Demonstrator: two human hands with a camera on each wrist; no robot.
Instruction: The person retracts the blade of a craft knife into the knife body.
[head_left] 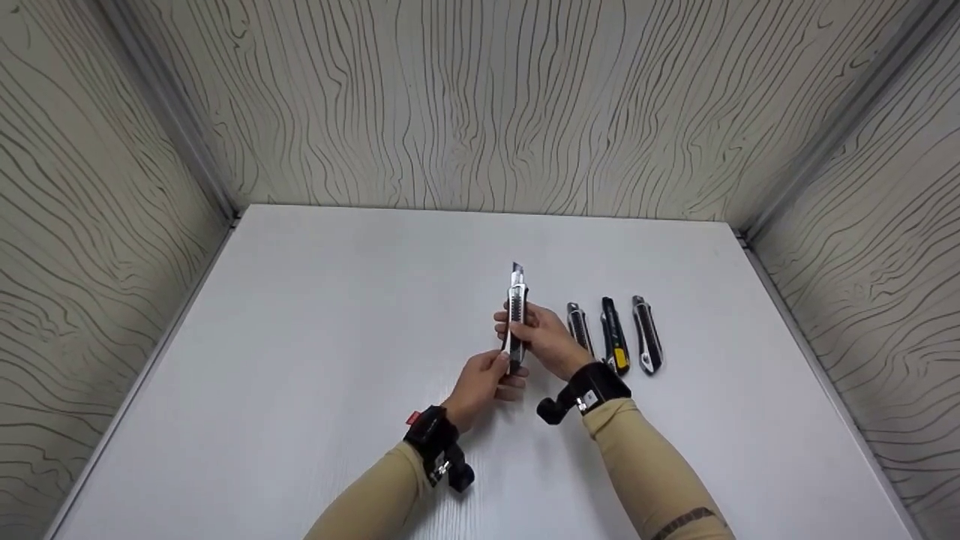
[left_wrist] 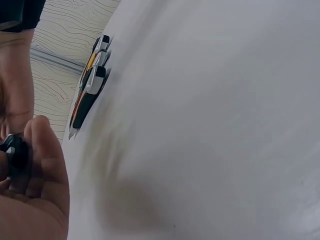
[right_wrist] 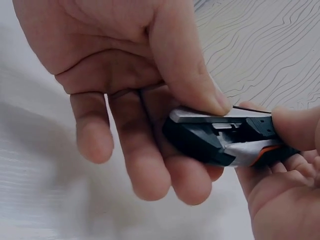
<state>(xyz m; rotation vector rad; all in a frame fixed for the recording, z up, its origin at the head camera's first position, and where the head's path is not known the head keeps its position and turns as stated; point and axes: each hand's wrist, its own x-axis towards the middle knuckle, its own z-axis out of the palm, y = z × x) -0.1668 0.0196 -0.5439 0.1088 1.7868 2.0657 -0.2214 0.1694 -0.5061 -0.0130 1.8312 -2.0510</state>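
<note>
Both hands hold a silver and black utility knife (head_left: 517,304) between them, its blade extended and pointing toward the back wall. My left hand (head_left: 481,381) pinches the rear end. Around the middle, my right hand (head_left: 553,343) grips with the thumb on top and fingers beneath. In the right wrist view, the left hand (right_wrist: 117,55) has its thumb pressed on the knife's butt (right_wrist: 195,142), other fingers spread below; the right hand (right_wrist: 285,200) holds farther along. The left wrist view catches only the dark rear of the knife (left_wrist: 19,152).
Three more utility knives lie in a row right of the hands: a silver-black one (head_left: 578,324) partly behind the right hand, a black one with yellow (head_left: 615,341), and another silver-black one (head_left: 647,335). The white table (head_left: 315,322) is bounded by wood-patterned panels (head_left: 465,105).
</note>
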